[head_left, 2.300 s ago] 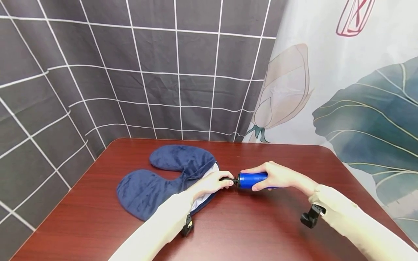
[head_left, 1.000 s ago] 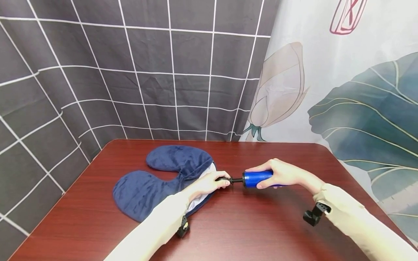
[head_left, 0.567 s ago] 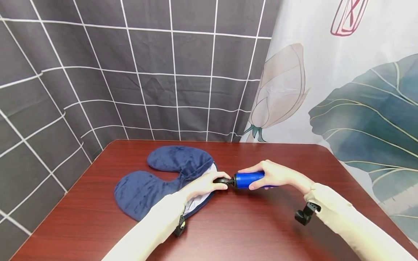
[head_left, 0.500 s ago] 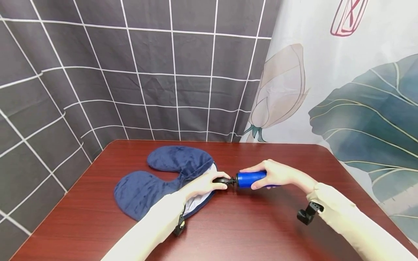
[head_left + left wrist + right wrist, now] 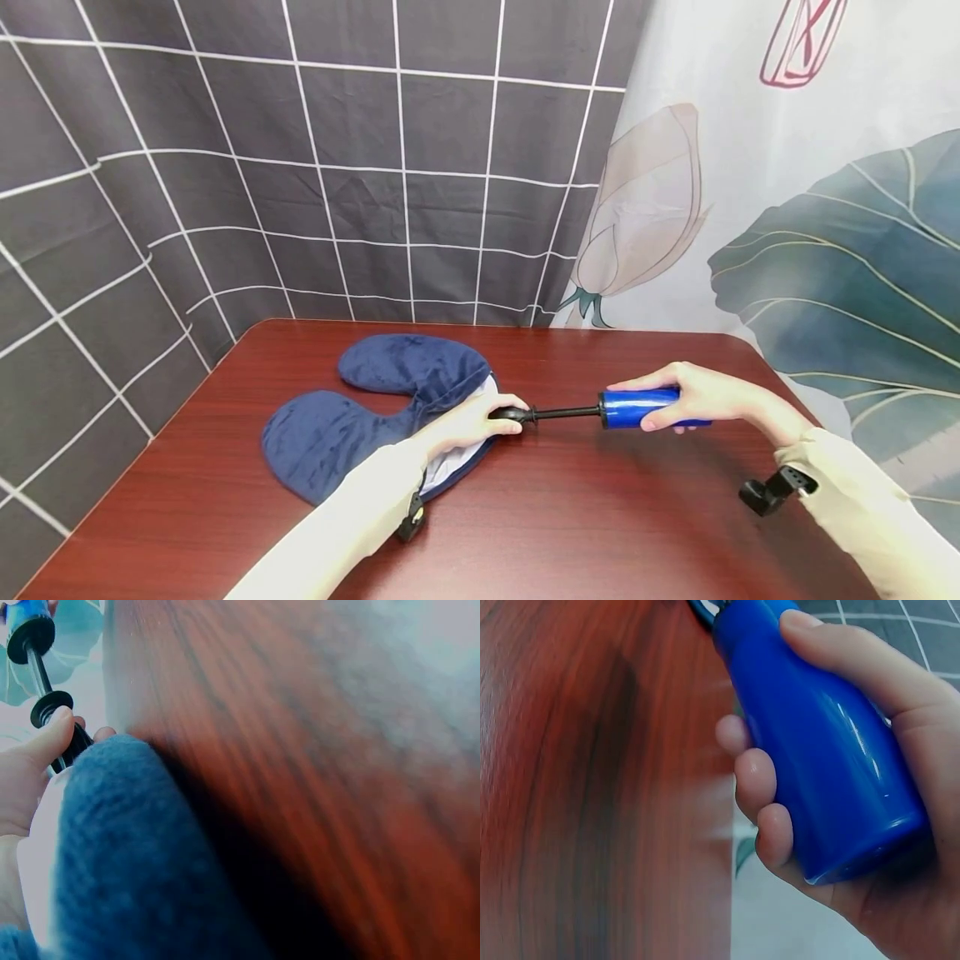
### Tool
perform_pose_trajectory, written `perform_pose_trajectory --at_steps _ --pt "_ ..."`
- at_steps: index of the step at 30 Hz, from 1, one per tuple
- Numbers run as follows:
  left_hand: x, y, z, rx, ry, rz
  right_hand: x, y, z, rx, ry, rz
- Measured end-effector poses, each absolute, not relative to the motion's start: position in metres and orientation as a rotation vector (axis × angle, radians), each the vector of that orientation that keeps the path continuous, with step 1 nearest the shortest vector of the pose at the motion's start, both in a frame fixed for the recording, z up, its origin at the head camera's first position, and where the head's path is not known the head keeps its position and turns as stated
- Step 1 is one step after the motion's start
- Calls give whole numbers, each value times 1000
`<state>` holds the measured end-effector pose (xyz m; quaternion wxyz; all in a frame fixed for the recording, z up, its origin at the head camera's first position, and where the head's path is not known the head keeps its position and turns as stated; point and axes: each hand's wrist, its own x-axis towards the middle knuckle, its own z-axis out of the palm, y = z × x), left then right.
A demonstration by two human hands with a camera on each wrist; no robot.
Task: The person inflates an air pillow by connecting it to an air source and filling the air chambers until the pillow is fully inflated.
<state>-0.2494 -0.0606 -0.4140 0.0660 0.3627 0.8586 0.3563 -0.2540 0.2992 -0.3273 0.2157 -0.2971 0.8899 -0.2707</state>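
Observation:
A hand air pump lies between my hands, its blue barrel (image 5: 637,408) in the right hand (image 5: 705,395). The right wrist view shows those fingers curled round the barrel (image 5: 817,742). A bare black rod (image 5: 566,412) runs left from the barrel to a flanged black end piece (image 5: 513,414). My left hand (image 5: 472,422) grips that end piece at the right edge of a navy plush U-shaped neck pillow (image 5: 330,442), which lies flat. White lining (image 5: 453,467) shows under the left wrist. Whether the end piece enters the pillow is hidden by my hand.
The reddish-brown wooden table (image 5: 570,525) carries the pillow. Behind it hangs a dark grey grid-patterned curtain (image 5: 442,204), with a white floral curtain (image 5: 750,167) at the right. A small black camera (image 5: 768,492) is strapped to the right wrist.
From half a second ago, my right hand has moved right with the barrel, drawing out a long stretch of rod. Earlier, the rod went out and in. The left hand and pillow stay almost in place.

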Motion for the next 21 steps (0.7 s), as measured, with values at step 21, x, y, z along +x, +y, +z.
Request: perform_pose_trajectory --at_steps 21 --pt "-249 -58 -417 1044 2583 1100 -259 249 -353 -866 2425 -822"
